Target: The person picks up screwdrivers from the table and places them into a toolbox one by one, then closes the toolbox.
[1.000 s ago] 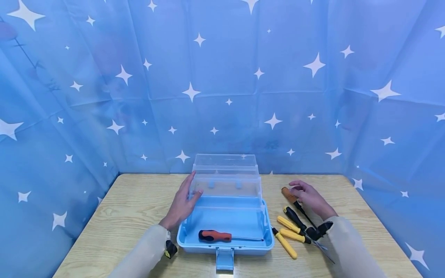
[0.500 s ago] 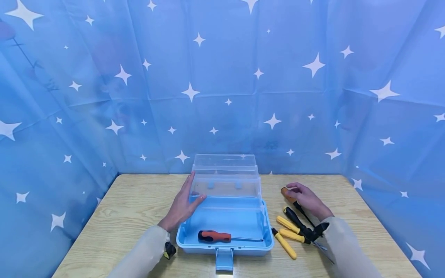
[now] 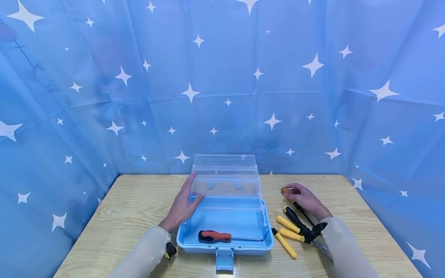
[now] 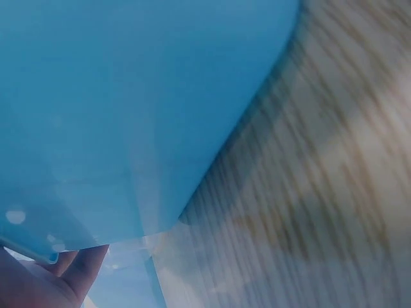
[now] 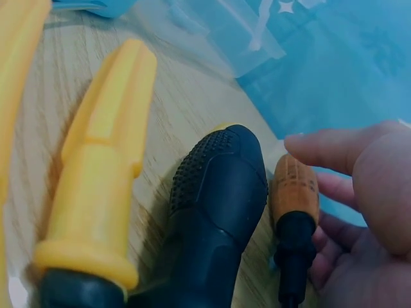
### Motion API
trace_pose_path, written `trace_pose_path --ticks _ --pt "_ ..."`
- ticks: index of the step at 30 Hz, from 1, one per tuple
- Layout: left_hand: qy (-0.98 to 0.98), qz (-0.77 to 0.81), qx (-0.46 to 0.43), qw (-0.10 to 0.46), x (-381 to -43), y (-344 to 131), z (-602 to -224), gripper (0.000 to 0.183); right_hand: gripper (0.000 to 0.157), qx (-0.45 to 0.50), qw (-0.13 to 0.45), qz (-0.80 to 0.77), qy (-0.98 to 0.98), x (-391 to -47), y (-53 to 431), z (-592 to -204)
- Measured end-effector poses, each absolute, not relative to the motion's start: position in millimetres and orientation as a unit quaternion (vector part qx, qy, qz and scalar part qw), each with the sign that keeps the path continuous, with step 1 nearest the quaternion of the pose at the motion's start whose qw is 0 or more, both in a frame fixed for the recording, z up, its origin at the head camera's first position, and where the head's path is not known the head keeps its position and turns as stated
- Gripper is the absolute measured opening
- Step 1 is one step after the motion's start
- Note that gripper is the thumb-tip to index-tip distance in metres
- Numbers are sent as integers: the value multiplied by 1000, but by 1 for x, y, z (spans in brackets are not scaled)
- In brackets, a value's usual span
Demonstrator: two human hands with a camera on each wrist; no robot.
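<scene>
In the head view a light blue toolbox stands with its clear lid tipped back. My left hand rests against the back left of the box and lid, fingers straight, thumb spread. Inside lies a red and black screwdriver. On the right, my right hand has thumb and fingers around the orange handle of a screwdriver, which still lies on the table. The right wrist view has this orange handle between the thumb above and fingers behind; its black shaft runs downward.
Right of the box lie a black-handled screwdriver, yellow-handled pliers and a yellow tool. The box's latch hangs toward the front. A blue starry curtain surrounds the wooden table.
My right hand has come slightly left and lower, its thumb and fingers closing in on the orange handle. The left hand stays by the box, its thumb a little farther over the lid.
</scene>
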State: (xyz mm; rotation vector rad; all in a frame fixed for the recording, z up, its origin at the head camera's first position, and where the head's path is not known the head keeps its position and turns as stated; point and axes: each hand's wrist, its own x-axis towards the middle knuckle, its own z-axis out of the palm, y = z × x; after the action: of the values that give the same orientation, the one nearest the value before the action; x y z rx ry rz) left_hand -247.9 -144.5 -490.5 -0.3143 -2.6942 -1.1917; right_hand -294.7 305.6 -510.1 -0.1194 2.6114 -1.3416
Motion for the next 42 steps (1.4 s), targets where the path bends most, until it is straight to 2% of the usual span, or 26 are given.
trace_pose_path --ticks 23,42 --pt "-892 -432 -108 81 -249 -147 -488 68 48 -42 79 -426 900 -296 304 -514" --pt "-888 -441 -105 72 -249 -146 -490 69 46 -39 89 -425 900 -296 306 -513"
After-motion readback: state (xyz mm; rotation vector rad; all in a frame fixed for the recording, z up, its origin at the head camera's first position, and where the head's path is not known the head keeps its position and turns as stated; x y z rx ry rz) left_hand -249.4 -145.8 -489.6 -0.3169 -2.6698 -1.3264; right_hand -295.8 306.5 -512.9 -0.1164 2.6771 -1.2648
